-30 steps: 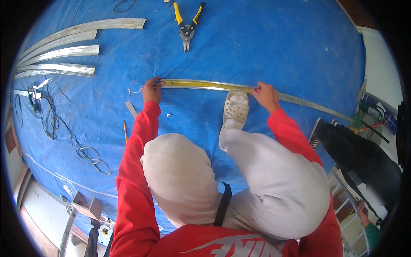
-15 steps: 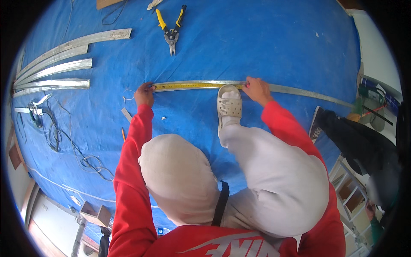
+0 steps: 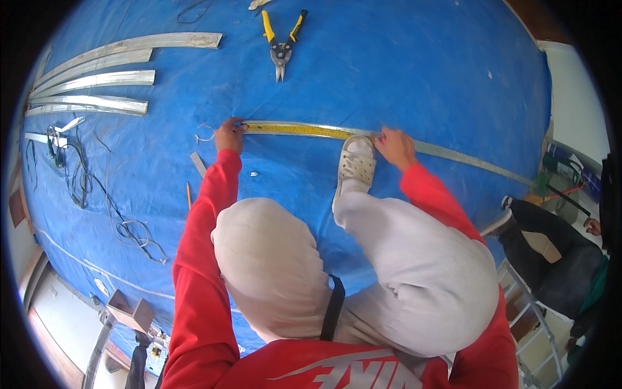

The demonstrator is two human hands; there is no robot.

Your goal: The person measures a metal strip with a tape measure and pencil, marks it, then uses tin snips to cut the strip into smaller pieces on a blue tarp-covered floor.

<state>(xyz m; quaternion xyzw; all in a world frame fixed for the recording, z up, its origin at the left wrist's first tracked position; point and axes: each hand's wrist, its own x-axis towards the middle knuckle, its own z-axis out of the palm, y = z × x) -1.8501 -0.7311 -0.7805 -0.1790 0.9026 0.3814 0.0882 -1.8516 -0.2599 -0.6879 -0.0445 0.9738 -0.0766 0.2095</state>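
Head view: the left hand (image 3: 229, 137) pinches the yellow tape (image 3: 295, 130) at the left end of the metal strip (image 3: 463, 156) on the blue tarp (image 3: 421, 65). The right hand (image 3: 396, 147) curls just right of the slipper (image 3: 357, 170); whether it grips, I cannot tell. Mainly the co-worker's legs (image 3: 560, 282) have shifted, leaving the tape aligned.

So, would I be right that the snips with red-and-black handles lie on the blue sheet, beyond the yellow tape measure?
Not quite: the head view shows yellow-and-black handles. The snips do lie on the blue sheet, beyond the yellow tape measure.
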